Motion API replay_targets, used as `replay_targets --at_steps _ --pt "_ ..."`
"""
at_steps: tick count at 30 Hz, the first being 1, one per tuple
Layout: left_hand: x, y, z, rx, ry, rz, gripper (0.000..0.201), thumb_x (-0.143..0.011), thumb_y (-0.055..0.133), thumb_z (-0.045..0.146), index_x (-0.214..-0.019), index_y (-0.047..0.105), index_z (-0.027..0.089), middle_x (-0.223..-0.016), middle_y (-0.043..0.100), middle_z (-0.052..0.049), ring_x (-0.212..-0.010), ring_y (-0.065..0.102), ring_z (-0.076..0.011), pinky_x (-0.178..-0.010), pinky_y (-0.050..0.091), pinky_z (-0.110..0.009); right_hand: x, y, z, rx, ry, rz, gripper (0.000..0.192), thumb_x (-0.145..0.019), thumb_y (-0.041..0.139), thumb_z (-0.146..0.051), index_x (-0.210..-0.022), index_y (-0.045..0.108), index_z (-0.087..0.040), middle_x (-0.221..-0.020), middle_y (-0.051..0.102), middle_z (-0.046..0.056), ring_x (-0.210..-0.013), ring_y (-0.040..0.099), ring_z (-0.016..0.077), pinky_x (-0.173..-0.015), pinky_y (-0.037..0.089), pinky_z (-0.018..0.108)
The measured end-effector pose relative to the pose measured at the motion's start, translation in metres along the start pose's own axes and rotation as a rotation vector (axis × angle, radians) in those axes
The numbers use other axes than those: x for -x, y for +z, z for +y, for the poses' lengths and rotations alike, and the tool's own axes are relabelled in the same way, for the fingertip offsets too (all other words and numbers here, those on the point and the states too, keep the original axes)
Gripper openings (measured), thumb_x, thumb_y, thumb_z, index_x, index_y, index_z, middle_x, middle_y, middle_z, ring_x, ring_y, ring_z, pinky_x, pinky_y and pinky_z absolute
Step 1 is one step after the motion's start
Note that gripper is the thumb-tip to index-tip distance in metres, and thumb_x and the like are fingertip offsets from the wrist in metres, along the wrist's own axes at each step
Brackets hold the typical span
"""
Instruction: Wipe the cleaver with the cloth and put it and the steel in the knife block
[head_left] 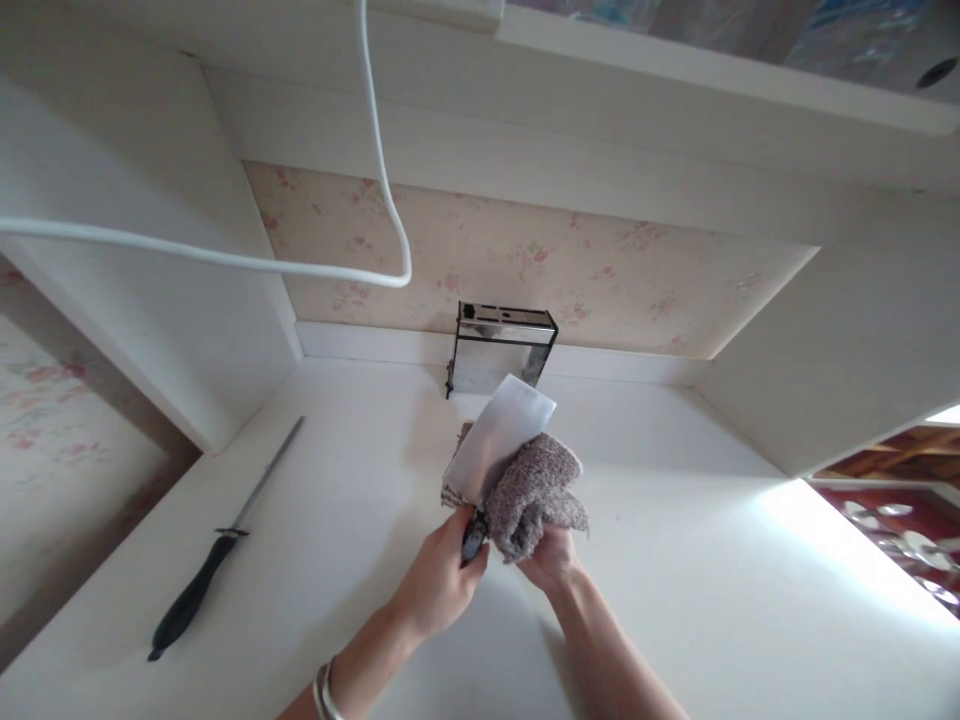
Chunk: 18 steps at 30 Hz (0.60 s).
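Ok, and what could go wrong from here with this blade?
Two risks. The right hand holds a terry cloth bunched around the cleaver, so the edge might cut through toward the fingers. Also, the blade's far end appears close to the slotted metal holder, so a careless swing by the left hand could knock it.

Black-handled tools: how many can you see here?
2: the cleaver, gripped in the left hand, and the sharpening steel, lying on the white counter toward the left. No others show.
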<state>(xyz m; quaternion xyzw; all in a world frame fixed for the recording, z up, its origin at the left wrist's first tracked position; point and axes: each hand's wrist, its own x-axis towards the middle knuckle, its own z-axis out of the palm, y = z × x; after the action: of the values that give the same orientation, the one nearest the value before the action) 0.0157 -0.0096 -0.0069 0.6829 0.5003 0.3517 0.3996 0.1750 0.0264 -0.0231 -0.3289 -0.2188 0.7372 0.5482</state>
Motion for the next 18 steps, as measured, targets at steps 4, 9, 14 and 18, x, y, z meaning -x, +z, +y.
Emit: replay_targets --at_steps 4,9,14,18 --pt "0.001 -0.002 0.002 -0.07 -0.006 -0.032 0.014 -0.084 0.049 0.021 -0.098 0.051 0.021 -0.091 0.066 -0.007 -0.083 0.062 -0.0214 -0.07 0.043 -0.026 0.006 -0.002 -0.003 0.01 0.028 -0.075 0.017 -0.057 0.078 -0.024 -0.068 0.067 -0.021 -0.074 0.07 0.005 -0.093 0.064 0.0301 -0.086 0.051 0.046" --pt "0.001 -0.004 0.002 -0.119 -0.016 -0.035 0.027 -0.08 0.048 0.014 -0.105 0.053 0.021 -0.1 0.067 -0.008 -0.093 0.063 -0.0227 -0.079 0.045 -0.028 0.008 0.002 0.008 0.024 -0.005 -0.068 0.021 -0.055 0.081 -0.019 -0.07 0.067 -0.02 -0.079 0.071 0.004 -0.09 0.065 0.0276 -0.087 0.05 0.043" --pt "0.003 0.0 -0.006 -0.243 0.011 -0.013 0.029 -0.08 0.047 0.015 -0.107 0.055 0.022 -0.106 0.066 -0.009 -0.099 0.063 -0.0253 -0.085 0.046 -0.032 0.004 0.014 0.017 0.012 -0.107 0.029 0.03 -0.052 0.08 -0.012 -0.079 0.068 -0.019 -0.075 0.07 0.002 -0.083 0.066 0.0247 -0.082 0.053 0.038" --pt "0.004 0.002 -0.009 -0.308 0.005 -0.033 0.028 -0.08 0.047 0.015 -0.106 0.055 0.022 -0.103 0.066 -0.009 -0.092 0.064 -0.0261 -0.079 0.047 -0.033 0.003 0.023 0.014 0.004 -0.133 0.071 0.033 -0.053 0.079 -0.013 -0.083 0.066 -0.018 -0.069 0.068 0.0 -0.082 0.066 0.0249 -0.079 0.054 0.038"
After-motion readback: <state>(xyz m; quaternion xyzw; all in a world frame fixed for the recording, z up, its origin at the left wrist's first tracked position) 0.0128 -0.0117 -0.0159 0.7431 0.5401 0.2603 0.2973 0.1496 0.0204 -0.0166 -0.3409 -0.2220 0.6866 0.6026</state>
